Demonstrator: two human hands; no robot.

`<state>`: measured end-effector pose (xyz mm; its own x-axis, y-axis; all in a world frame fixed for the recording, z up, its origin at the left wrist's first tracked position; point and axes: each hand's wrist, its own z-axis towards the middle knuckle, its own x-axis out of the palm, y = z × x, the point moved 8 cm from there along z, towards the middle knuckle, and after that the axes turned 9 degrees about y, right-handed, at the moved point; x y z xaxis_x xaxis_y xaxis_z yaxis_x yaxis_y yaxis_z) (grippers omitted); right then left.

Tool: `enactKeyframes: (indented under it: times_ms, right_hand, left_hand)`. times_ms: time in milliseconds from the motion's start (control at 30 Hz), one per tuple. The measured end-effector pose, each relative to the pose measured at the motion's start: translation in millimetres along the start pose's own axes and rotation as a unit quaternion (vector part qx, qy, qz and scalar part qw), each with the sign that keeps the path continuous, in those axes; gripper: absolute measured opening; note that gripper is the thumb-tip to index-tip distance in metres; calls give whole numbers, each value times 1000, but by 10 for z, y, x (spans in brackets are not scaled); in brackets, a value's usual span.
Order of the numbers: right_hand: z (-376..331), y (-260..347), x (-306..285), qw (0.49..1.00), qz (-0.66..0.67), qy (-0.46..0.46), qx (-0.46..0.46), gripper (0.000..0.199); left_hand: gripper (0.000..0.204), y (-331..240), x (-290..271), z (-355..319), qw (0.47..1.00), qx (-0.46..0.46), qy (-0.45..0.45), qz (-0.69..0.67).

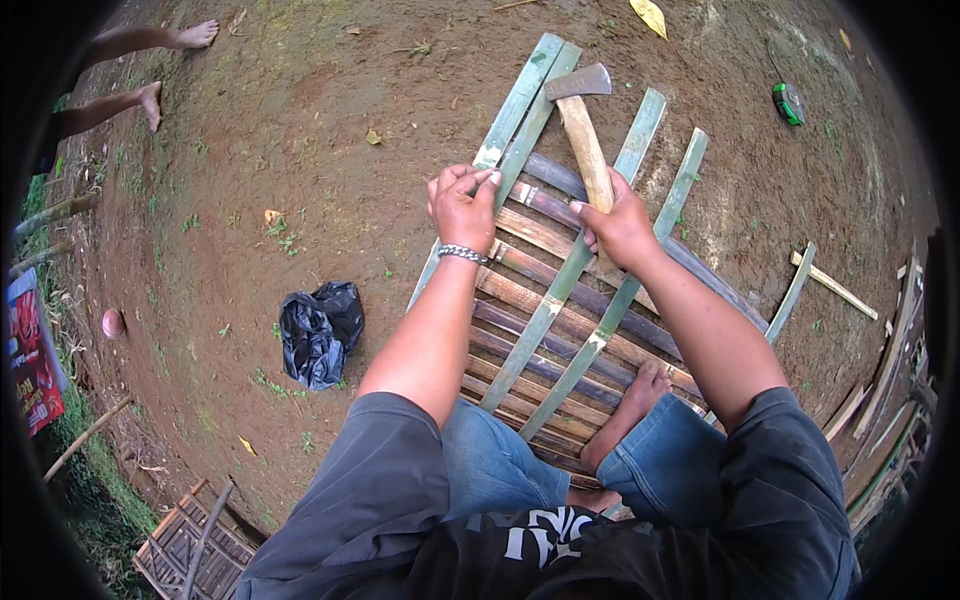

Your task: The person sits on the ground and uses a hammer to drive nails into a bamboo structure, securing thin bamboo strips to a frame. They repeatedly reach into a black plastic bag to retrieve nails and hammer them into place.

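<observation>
Two hands busy: right hand (618,222) clenched around hatchet (583,130), left hand (462,205) pinching bamboo strip (510,115).

Outdoor site, daylight, no hard shadows. Ground (300,120) is bare reddish-brown earth with sparse green weeds and a few yellow leaves (650,15). Crumpled black plastic bag (320,333) lies on the dirt, left of centre. Small green object (788,103) sits upper right. Loose wooden sticks (835,285) and stacked slats (885,400) line the right edge. Grass (95,470) borders the lower left, beside a small woven panel (190,550).
</observation>
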<state>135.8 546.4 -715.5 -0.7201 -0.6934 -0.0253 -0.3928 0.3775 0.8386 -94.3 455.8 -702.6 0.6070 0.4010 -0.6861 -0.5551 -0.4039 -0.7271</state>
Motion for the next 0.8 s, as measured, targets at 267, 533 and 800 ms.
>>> enactKeyframes:
  times_ms: [267, 533, 800]
  right_hand:
    - [4, -14, -5, 1000, 6, 12, 10, 81]
    - [-31, 19, -18, 1000, 1, 2, 30, 82]
    - [-296, 153, -3, 976, -204, 3, -79, 66]
  left_hand:
    - [18, 2, 18, 34, 999, -23, 25, 2]
    - [16, -23, 33, 13, 1000, 5, 19, 17]
    - [9, -166, 9, -112, 994, 61, -45, 78]
